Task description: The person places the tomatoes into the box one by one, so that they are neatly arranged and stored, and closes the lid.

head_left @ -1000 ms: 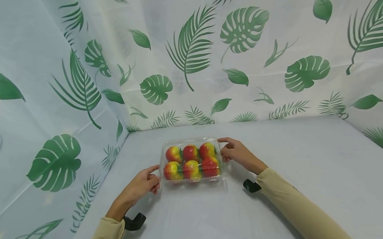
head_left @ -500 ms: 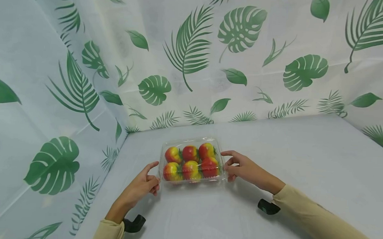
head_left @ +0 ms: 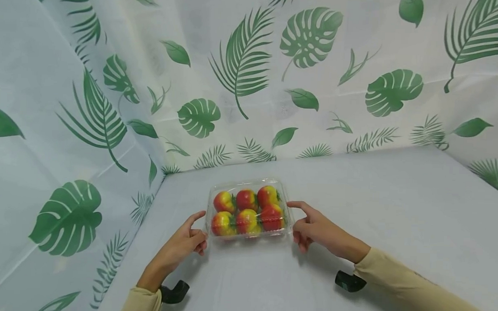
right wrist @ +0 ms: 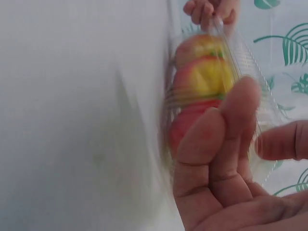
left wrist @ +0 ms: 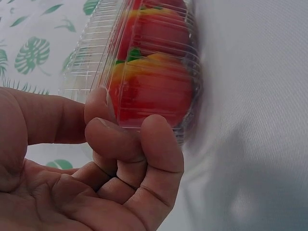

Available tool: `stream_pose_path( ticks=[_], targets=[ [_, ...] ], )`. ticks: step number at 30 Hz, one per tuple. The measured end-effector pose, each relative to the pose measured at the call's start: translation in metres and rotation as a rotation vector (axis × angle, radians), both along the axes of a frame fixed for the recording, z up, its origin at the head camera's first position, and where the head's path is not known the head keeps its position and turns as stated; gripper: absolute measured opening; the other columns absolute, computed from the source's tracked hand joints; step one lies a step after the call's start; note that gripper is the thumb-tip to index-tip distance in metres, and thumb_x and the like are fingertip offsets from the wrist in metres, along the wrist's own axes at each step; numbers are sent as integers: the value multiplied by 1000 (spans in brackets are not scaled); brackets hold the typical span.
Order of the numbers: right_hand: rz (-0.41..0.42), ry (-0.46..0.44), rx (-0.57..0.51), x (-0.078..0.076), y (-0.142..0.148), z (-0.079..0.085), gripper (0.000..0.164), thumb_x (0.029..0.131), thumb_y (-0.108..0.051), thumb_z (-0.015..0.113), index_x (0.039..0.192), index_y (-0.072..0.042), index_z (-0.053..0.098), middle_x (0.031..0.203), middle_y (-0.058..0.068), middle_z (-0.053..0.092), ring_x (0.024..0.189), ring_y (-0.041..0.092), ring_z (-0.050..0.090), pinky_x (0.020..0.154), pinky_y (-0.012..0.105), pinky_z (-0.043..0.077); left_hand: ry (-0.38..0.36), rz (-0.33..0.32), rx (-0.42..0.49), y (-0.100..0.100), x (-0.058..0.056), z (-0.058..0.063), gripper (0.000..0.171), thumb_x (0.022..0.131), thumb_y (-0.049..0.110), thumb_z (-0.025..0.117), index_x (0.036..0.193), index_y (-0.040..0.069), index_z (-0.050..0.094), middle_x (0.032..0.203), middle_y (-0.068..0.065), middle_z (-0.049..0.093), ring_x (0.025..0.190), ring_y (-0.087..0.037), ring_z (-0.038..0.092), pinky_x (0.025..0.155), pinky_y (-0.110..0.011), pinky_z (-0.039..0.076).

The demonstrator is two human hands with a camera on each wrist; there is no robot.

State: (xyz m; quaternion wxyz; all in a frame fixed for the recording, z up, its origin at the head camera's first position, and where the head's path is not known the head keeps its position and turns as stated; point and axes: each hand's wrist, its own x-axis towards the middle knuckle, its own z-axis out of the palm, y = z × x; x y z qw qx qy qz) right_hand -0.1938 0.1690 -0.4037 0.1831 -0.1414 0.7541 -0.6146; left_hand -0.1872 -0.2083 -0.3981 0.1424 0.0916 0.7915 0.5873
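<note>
A clear plastic clamshell box [head_left: 222, 187] lies on the white-covered table with its lid down. Inside sit several red-and-yellow fruits [head_left: 246, 199] with green leaves, peach-like in look. My left hand [head_left: 184, 242] is at the box's left side, index finger extended to its edge and the other fingers bent. At the right side, my right hand [head_left: 322, 232] has its index finger stretched to the box wall, the other fingers loosely bent near the front corner. Both wrist views show fingertips right at the box's ends: the left fingers [left wrist: 161, 149] and the right fingers [right wrist: 195, 144].
A white cloth wall [head_left: 352, 40] with green leaf prints stands behind the table, and another side [head_left: 34, 166] rises on the left. The white tabletop [head_left: 375, 192] extends right of the box. A black wrist device [head_left: 350, 281] shows at each wrist.
My right hand has slid from the box's far right corner toward its near right corner. My left index finger shifted slightly farther along the left edge. The box stays in place.
</note>
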Motion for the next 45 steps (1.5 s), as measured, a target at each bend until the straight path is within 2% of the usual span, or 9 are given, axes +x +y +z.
stream_pose_path(
  ticks=[6, 12, 20, 40, 45],
  targets=[
    [-46, -18, -72, 2, -5, -5, 72, 98, -4, 49, 165, -4, 22, 74, 10, 58, 58, 21, 57, 60, 33, 56, 8, -17, -3, -3, -2, 0, 70, 109, 3, 53, 167, -5, 15, 75, -5, 59, 70, -19, 55, 70, -30, 58],
    [-89, -28, -94, 2, -8, -7, 72, 97, -3, 49, 165, -5, 25, 74, 9, 56, 57, 20, 54, 59, 31, 54, 12, -29, 0, -4, -3, 1, 70, 109, 2, 53, 167, -6, 15, 75, -5, 58, 71, -19, 55, 71, -30, 58],
    [-121, -34, -133, 4, -12, -9, 71, 95, -1, 48, 163, -1, 27, 68, 5, 54, 52, 15, 47, 55, 27, 49, 9, -27, -6, -3, -1, 3, 69, 109, 2, 53, 167, -6, 15, 76, -5, 58, 71, -20, 55, 71, -30, 58],
    [-159, 4, -89, 7, -17, -12, 67, 97, -3, 49, 161, -3, 29, 68, 6, 54, 51, 18, 49, 51, 26, 48, 19, -43, -8, -4, -1, -2, 69, 110, 2, 52, 167, -5, 14, 76, -5, 58, 71, -20, 55, 70, -30, 58],
    [-168, 11, -83, 7, -18, -13, 66, 97, -3, 49, 160, -3, 30, 67, 6, 54, 49, 18, 49, 49, 26, 48, 16, -27, -18, -3, 0, -1, 68, 111, 3, 52, 168, -4, 15, 76, -5, 57, 69, -20, 54, 69, -30, 58]
  ],
)
